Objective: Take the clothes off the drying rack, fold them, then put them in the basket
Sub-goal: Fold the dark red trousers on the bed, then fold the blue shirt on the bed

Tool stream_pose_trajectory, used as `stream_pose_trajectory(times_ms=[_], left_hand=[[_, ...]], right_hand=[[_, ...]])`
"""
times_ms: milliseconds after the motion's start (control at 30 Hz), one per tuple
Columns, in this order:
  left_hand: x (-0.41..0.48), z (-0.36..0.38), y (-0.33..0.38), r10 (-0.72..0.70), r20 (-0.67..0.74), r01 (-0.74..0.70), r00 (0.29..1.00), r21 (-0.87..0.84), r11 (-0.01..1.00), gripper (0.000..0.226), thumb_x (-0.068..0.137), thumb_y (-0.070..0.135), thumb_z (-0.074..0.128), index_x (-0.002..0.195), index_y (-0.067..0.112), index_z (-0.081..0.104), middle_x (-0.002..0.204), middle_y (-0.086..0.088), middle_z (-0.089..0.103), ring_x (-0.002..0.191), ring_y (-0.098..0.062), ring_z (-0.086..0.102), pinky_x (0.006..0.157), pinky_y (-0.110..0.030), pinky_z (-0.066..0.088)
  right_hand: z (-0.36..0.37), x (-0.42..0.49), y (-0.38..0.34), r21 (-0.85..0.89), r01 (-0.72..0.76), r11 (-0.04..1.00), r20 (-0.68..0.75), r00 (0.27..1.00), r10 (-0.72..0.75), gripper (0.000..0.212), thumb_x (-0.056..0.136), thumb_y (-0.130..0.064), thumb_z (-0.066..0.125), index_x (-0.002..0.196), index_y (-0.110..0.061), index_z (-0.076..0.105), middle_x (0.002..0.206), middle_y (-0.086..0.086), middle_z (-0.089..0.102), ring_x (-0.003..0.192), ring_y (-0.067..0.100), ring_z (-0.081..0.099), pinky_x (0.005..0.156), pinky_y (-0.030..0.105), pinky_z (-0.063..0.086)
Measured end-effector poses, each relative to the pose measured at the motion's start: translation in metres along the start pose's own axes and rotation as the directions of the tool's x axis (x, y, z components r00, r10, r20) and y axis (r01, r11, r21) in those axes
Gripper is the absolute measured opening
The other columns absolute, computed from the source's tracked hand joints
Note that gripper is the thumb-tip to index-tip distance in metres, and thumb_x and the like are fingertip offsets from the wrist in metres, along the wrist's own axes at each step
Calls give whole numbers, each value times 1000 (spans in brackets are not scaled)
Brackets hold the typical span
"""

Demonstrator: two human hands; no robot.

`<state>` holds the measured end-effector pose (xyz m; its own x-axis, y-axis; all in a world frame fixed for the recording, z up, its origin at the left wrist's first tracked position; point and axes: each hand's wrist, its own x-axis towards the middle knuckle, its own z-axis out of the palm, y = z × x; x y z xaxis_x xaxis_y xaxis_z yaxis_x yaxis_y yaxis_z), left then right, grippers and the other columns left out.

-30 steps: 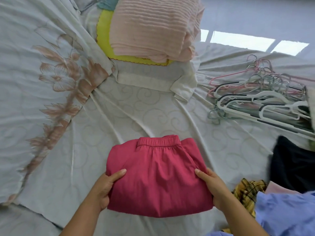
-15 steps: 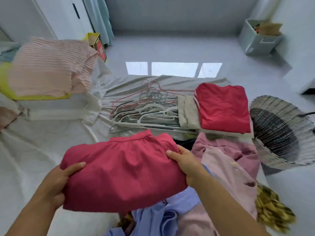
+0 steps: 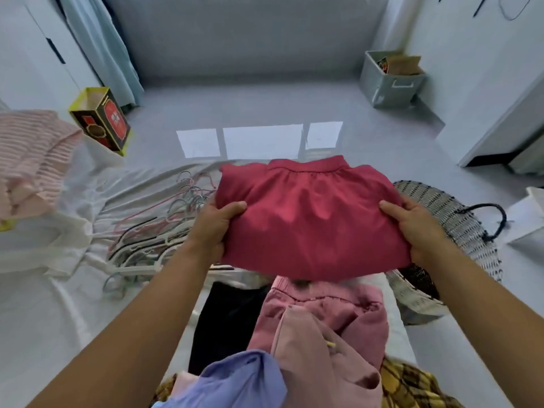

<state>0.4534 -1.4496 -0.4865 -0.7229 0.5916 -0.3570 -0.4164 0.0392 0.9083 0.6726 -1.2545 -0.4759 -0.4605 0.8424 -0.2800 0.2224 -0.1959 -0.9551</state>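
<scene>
Head view: you held the folded crimson cloth garment (image 3: 309, 222) up, just left of the round woven wicker basket (image 3: 459, 222), your left hand (image 3: 215, 231) and right hand (image 3: 412, 228) each gripping one end. Its long axis ran hand to hand, your right hand nearer the basket.

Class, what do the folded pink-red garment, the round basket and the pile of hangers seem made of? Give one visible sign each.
Folded pink-red garment: matte woven cloth, perhaps cotton; soft creases, gathered waistband. Round black-and-white basket: wicker or plastic strands; interlaced weave shows. Pile of thin hangers: probably plastic or coated wire; slim, pastel-coloured.
</scene>
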Motion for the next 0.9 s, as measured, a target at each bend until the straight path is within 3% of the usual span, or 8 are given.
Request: stream_pose_trajectory(times_ms=[133,200,333,500,600,700,800,900], left_hand=[[67,33,-20,50,52,-52,997,33,998,32,82,-2,62,111,9,58,95,-5,67,74,-14,63,72,-28,54],[96,35,-52,-9,45,4,999,105,994,54,81,7,68,130,6,44,116,-13,62,87,-20,63,74,-30,53],[117,25,-125,-225,5,214,974,285,934,78,83,15,69,144,14,20,137,-10,47,117,-31,54,92,-42,48],[114,25,-166,-181,-22,179,983,295,939,75,84,-1,62,146,13,21,143,-10,42,125,-25,47,108,-44,37],[103,22,-160,-189,-56,197,980,284,938,76,86,-6,56,147,12,14,150,-8,32,130,-23,41,109,-40,35],[77,1,-149,-220,-107,242,970,281,929,64,88,-1,57,143,9,24,145,-11,36,120,-23,48,92,-38,46],[33,-37,-142,-243,-107,266,964,386,884,23,89,3,57,110,11,54,110,-8,61,93,-17,56,73,-24,44],[-24,-84,-144,-279,-91,285,956,515,808,11,91,6,55,100,11,59,92,-6,65,80,-14,60,70,-21,44]], right_hand=[[-25,69,12,-129,57,990,-84,994,-69,15,90,-18,59,105,-20,63,103,3,66,87,14,60,84,33,48],[-30,97,42,-349,-3,937,-129,991,-45,42,90,-26,60,129,-13,51,128,10,56,109,24,55,97,37,42],[-7,110,117,-720,-28,693,-75,996,-38,64,94,-30,53,148,-16,23,153,17,21,139,33,27,114,43,23],[15,114,176,-890,-1,456,23,999,47,55,98,-36,39,149,-26,22,156,20,8,141,37,17,115,47,18],[11,116,177,-881,-14,473,26,997,79,54,97,-35,41,148,-26,24,156,19,9,142,36,16,115,44,16],[10,103,166,-875,-4,484,21,999,46,54,97,-33,42,148,-22,27,157,17,9,143,33,12,116,45,13],[21,68,155,-839,89,536,27,992,-121,53,95,-34,41,144,-15,35,156,15,16,143,30,14,114,44,12],[46,8,152,-642,250,725,145,968,-205,47,90,-29,43,132,-9,51,148,12,34,136,27,28,110,33,18]])
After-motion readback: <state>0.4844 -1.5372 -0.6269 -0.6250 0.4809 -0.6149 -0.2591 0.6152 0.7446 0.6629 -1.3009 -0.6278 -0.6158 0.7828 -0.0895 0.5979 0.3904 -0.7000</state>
